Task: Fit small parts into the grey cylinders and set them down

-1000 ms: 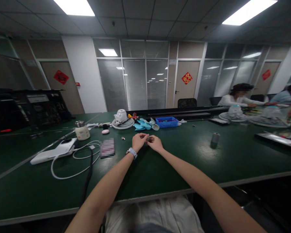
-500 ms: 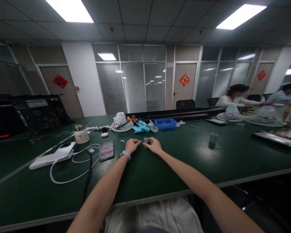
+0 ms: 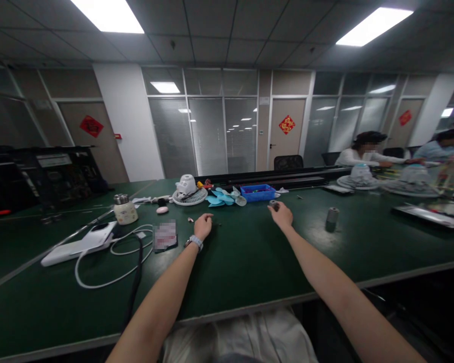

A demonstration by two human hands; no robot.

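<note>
My right hand (image 3: 282, 214) reaches far out over the green table (image 3: 249, 262) and pinches a small grey cylindrical part (image 3: 274, 204) at its fingertips, just in front of the blue tray (image 3: 258, 191). My left hand (image 3: 203, 225), with a watch on its wrist, rests on the table with its fingers curled in. A tiny dark piece (image 3: 217, 224) lies just right of its fingertips; I cannot tell if the fingers hold anything.
A white fan motor on a grille (image 3: 189, 190) and light blue fan blades (image 3: 221, 196) lie at the back. A white device (image 3: 79, 242) with cables, a small jar (image 3: 124, 210) and a grey roll (image 3: 331, 217) stand around. Other people work at the far right.
My hands were together at the middle, both on the small grey part. They have separated: the right hand carried the part away to the right and farther back, the left stayed and lowered.
</note>
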